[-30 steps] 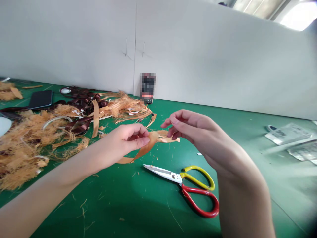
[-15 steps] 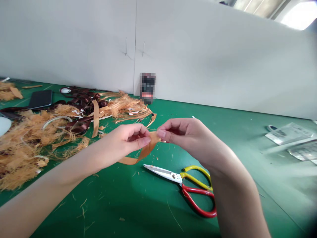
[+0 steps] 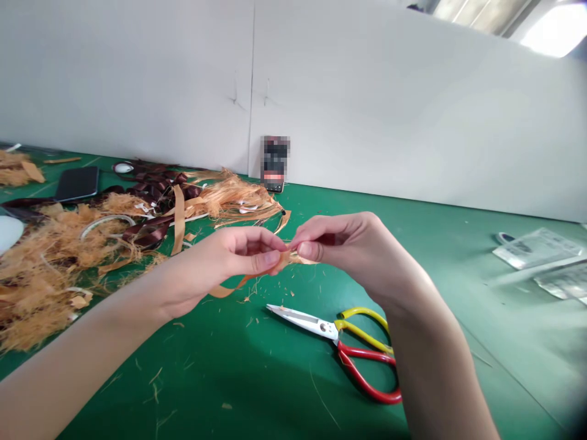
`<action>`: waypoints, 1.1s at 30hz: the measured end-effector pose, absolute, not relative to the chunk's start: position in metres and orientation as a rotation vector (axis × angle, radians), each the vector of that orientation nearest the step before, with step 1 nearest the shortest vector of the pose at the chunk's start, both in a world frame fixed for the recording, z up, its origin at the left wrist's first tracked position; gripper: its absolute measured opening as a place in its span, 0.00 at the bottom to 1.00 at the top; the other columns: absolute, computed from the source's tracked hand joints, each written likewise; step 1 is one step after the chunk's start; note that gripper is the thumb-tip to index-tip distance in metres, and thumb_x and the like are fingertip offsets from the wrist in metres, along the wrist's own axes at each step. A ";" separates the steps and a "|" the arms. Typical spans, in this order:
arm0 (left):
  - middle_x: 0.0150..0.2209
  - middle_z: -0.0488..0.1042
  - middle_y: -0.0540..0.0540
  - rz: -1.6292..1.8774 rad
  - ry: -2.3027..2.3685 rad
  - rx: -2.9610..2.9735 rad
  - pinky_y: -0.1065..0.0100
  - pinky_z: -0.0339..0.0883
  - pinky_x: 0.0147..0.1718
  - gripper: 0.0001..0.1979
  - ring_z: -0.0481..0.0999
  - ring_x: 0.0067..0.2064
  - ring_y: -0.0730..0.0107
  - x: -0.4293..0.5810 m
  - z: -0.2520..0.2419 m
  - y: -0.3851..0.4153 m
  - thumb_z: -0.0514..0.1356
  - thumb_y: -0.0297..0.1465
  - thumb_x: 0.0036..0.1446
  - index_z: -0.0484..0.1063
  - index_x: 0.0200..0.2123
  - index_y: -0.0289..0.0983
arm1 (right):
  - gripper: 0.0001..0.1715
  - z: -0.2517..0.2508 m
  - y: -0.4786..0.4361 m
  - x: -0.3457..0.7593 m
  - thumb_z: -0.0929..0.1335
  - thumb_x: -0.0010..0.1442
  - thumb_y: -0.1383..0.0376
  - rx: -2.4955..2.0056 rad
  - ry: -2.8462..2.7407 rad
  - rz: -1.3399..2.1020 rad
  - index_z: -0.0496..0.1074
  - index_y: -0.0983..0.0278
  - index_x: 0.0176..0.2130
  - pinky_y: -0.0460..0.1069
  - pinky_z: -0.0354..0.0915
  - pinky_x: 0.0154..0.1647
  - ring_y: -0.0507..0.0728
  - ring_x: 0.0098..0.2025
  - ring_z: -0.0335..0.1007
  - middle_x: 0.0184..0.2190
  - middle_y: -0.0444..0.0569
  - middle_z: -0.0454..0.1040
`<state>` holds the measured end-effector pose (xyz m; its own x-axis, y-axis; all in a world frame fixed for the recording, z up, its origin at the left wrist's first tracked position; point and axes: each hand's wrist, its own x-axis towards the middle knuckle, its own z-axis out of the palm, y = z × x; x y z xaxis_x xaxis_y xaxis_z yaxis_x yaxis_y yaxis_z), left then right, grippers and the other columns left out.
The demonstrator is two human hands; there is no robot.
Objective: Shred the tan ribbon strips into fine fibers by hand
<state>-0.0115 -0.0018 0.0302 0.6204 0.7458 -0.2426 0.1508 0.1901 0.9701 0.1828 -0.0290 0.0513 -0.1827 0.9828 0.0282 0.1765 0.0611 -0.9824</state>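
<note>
Above the green table, my left hand pinches a short strip of orange ribbon near its frayed end. My right hand meets it from the right, thumb and forefinger closed on the same frayed end. The fingertips of both hands nearly touch. The ribbon's tail hangs down to the left, under my left hand. Closed scissors with one yellow and one red handle lie on the table just below my hands.
A heap of frayed orange fibres and dark brown ribbons covers the left of the table. A black phone lies at the far left. Clear plastic packets sit at the right. A white partition closes off the back.
My right hand has come leftward and closed on the ribbon's frayed end, right against my left fingers. The ribbon is drawn in shorter between the hands, and its tail has lifted a little.
</note>
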 end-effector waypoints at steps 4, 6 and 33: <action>0.32 0.77 0.54 0.607 0.971 1.404 0.75 0.66 0.39 0.06 0.75 0.38 0.75 -0.007 0.034 -0.004 0.66 0.36 0.52 0.75 0.31 0.42 | 0.09 0.048 -0.027 0.185 0.77 0.43 0.63 -1.285 -1.481 1.208 0.77 0.64 0.24 0.47 0.64 0.32 0.50 0.29 0.67 0.24 0.43 0.74; 0.32 0.78 0.54 0.636 0.981 1.457 0.76 0.67 0.38 0.06 0.76 0.37 0.75 -0.007 0.034 -0.005 0.67 0.36 0.52 0.75 0.31 0.42 | 0.10 0.047 -0.027 0.184 0.76 0.45 0.61 -1.310 -1.507 1.178 0.76 0.65 0.26 0.47 0.61 0.31 0.49 0.28 0.65 0.23 0.42 0.73; 0.36 0.79 0.51 0.775 1.070 1.465 0.79 0.67 0.26 0.12 0.78 0.37 0.73 -0.004 0.032 -0.008 0.66 0.35 0.52 0.73 0.40 0.40 | 0.14 0.056 -0.031 0.177 0.75 0.48 0.58 -1.452 -1.517 1.339 0.78 0.64 0.34 0.50 0.68 0.42 0.55 0.39 0.75 0.34 0.49 0.80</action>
<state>-0.0045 -0.0076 0.0325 0.3760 0.9220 -0.0931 0.1991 0.0177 0.9798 0.1766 -0.0309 0.0556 -0.1853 0.9634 -0.1936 0.3120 -0.1291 -0.9413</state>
